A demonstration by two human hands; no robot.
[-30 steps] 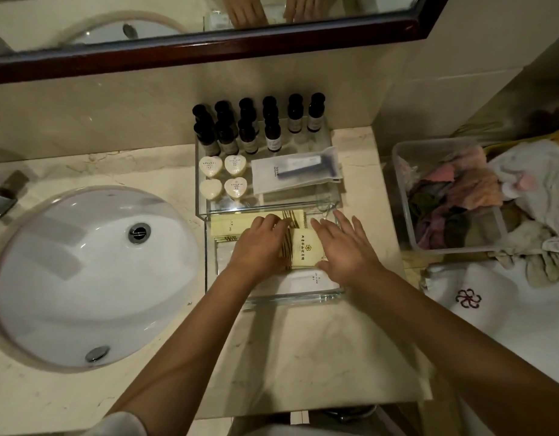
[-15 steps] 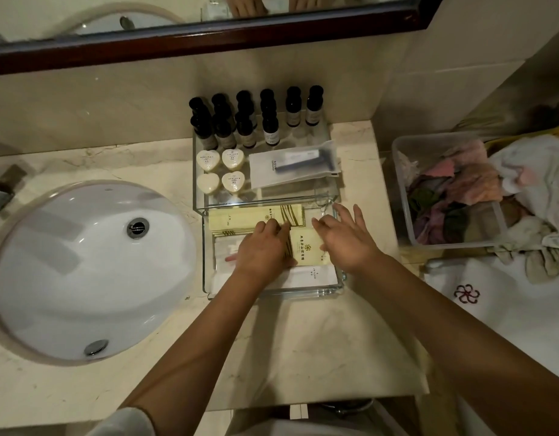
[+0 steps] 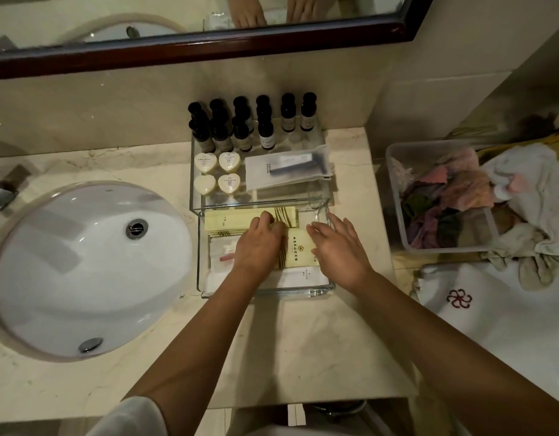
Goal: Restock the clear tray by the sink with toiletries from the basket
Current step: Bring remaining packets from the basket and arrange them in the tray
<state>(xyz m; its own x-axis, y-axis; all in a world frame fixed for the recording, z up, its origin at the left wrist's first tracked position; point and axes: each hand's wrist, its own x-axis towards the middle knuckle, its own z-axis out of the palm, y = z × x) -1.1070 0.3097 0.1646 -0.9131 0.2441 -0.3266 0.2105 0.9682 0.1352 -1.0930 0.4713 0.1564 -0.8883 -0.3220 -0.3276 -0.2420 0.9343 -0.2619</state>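
Note:
Two clear trays sit right of the sink. The near tray holds yellow packets and white sachets. My left hand lies over the packets, fingers curled down onto a striped yellow one; its thumb is hidden. My right hand lies flat beside it with straight fingers, along the right edge of the square yellow packet. The far tray holds several dark bottles, heart-shaped soaps and a razor packet.
A clear plastic bin of coloured cloths stands off the counter's right edge, with white towels beside it and an embroidered towel below. A dark-framed mirror runs above. The tap is at far left.
Both hands stay over the near tray's packets. My right hand's fingers have straightened from a slight curl. The view has shifted a little.

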